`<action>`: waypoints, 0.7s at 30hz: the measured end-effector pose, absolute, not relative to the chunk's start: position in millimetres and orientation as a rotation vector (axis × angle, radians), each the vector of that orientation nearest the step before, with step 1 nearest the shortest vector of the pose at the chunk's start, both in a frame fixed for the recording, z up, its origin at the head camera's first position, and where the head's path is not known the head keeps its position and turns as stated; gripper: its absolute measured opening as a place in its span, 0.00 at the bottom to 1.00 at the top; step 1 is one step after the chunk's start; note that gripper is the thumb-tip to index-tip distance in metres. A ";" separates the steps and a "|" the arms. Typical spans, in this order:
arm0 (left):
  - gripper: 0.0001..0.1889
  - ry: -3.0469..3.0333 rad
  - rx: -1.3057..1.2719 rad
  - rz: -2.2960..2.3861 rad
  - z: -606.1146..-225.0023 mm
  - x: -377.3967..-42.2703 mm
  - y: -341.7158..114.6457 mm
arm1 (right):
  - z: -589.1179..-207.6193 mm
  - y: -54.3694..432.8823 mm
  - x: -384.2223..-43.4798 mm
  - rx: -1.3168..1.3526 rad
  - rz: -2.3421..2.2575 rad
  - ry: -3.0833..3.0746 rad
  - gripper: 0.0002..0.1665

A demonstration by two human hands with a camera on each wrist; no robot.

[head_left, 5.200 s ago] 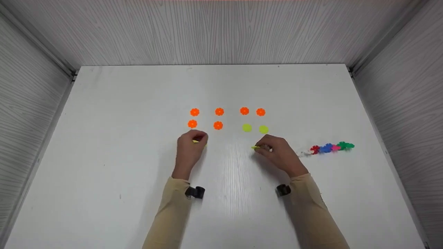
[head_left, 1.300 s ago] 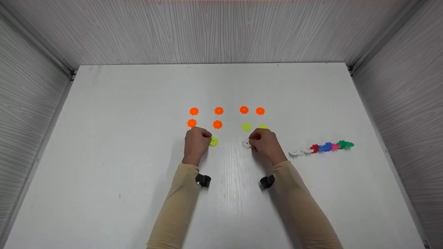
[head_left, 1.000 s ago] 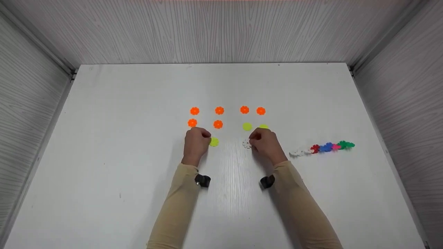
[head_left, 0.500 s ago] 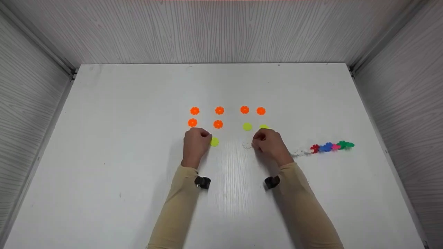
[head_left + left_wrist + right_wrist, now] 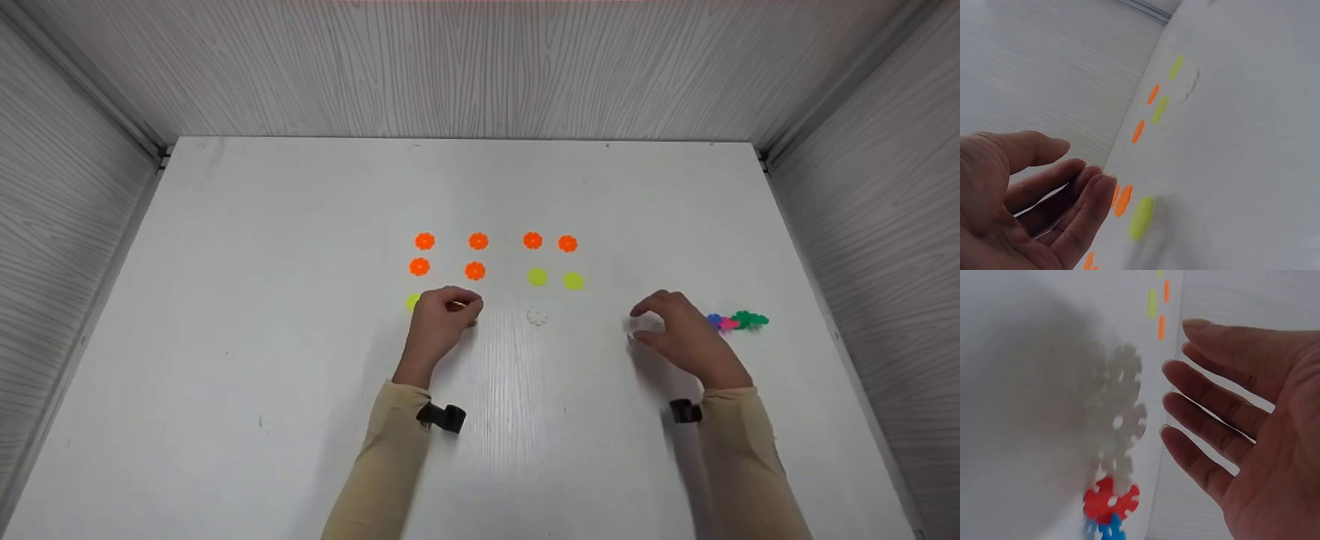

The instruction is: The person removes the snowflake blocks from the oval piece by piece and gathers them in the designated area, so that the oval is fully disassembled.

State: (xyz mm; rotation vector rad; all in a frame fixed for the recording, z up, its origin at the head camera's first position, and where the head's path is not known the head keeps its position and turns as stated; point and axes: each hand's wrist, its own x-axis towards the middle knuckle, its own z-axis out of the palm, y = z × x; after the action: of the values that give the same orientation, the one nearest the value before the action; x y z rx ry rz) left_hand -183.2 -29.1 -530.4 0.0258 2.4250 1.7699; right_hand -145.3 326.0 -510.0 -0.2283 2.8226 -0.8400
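Note:
My left hand [image 5: 448, 326] hovers over the table with loosely curled fingers. In the left wrist view its thumb stands apart from the fingertips and nothing lies between them. Just past them is a yellow-green snowflake disc [image 5: 1141, 218], mostly hidden under the hand in the head view. Another yellow-green disc [image 5: 413, 302] peeks out left of that hand. My right hand [image 5: 686, 337] is spread, thumb and fingers apart, by the white end [image 5: 1120, 419] of a chain of linked snowflake discs. It holds nothing. A loose white disc [image 5: 536, 317] lies flat between the hands.
Farther back lie several orange discs [image 5: 478, 241] and two yellow-green discs [image 5: 538, 277]. From the white end the chain continues through a red disc [image 5: 1112, 500] and blue and pink ones to a green end [image 5: 750, 320]. A wood-grain panel [image 5: 465, 67] borders the table's far edge.
My right hand has let go of the loose white disc and moved right to the chain, its fingers spreading. My left hand has come off the yellow-green disc and shifted slightly right and nearer.

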 end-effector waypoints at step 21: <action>0.07 2.355 0.473 1.681 -530.0 -153.5 16.4 | -513.9 334.0 -134.2 -0.332 -0.715 2.880 0.07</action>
State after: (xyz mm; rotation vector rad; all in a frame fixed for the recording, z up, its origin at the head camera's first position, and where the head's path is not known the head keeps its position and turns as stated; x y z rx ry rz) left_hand -153.5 16.4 -530.0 0.4735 2.3554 1.6809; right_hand -134.2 334.0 -513.9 -0.3322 2.8800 -0.7145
